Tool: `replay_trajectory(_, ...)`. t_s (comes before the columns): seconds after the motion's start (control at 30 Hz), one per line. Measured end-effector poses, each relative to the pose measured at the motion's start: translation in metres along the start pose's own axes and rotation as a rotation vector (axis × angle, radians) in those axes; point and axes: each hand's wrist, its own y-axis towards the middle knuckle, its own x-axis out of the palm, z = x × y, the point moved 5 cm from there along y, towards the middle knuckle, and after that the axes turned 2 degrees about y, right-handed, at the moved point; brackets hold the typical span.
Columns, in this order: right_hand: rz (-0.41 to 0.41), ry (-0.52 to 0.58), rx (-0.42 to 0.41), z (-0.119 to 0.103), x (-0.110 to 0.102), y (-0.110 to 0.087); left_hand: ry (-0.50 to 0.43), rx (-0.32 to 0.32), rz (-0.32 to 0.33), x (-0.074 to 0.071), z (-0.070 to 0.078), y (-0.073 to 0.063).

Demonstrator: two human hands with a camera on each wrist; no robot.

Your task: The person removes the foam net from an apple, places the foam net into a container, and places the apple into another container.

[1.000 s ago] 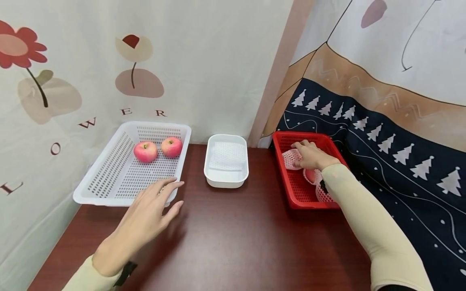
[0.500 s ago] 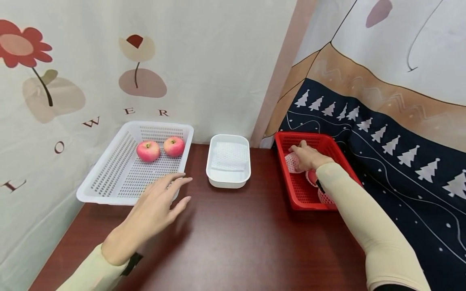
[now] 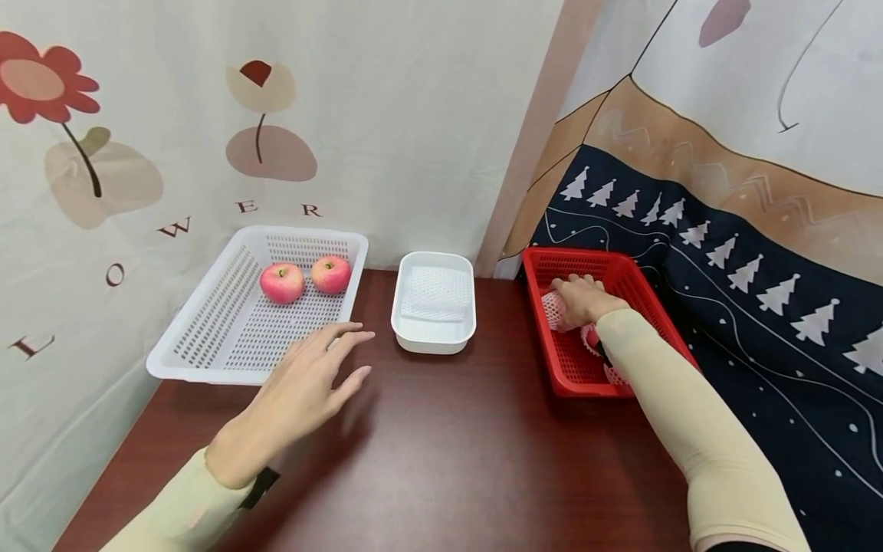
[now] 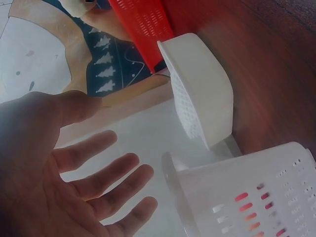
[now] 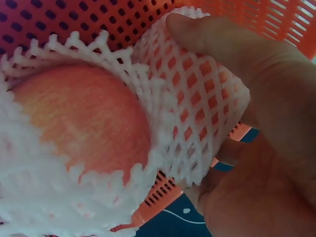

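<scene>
My right hand [image 3: 582, 298] reaches into the red basket [image 3: 560, 383] and grips a round fruit in a white foam net [image 3: 552, 310], apparently an apple. In the right wrist view my thumb lies over that foam net [image 5: 197, 94], with the fingers partly hidden behind it. Beside it sits another netted apple [image 5: 84, 118], its red skin bare at the net's mouth. My left hand [image 3: 303, 383] hovers palm down with spread fingers by the near right corner of the white basket [image 3: 200, 373], holding nothing. Two bare apples [image 3: 282, 283] lie in that basket.
Between the two baskets stands a small white tub [image 3: 432, 343] with white foam netting [image 3: 434, 295] inside. The brown table [image 3: 441, 460] meets a printed curtain [image 3: 414, 115] at the back. Dark tree-patterned cloth [image 3: 759, 345] hangs at the right.
My right hand has settled lower around the netted fruit at the red basket's left side. My left hand has drifted slightly right, fingers still spread. The view has shifted a little.
</scene>
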Motion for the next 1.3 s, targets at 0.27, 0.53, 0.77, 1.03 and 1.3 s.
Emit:
replay_trajectory(0.27,-0.011,0.032,0.008,0.003,-0.002,-0.001,0.001,-0.005,-0.043,0.009,0.000,0.007)
replay_trajectory(0.53,0.054,0.118,0.007,0.003,-0.008,-0.011,-0.012,0.014,-0.045,0.013,0.004,0.012)
replay_trajectory(0.77,0.138,0.163,0.000,-0.002,-0.016,-0.023,-0.013,0.023,-0.047,0.018,0.007,0.014)
replay_trajectory(1.03,0.222,0.197,-0.028,-0.007,-0.026,-0.041,-0.013,0.015,-0.059,0.020,0.009,0.015)
replay_trajectory(1.3,0.277,0.226,-0.048,-0.015,-0.031,-0.056,-0.012,0.029,-0.065,0.022,0.012,0.018)
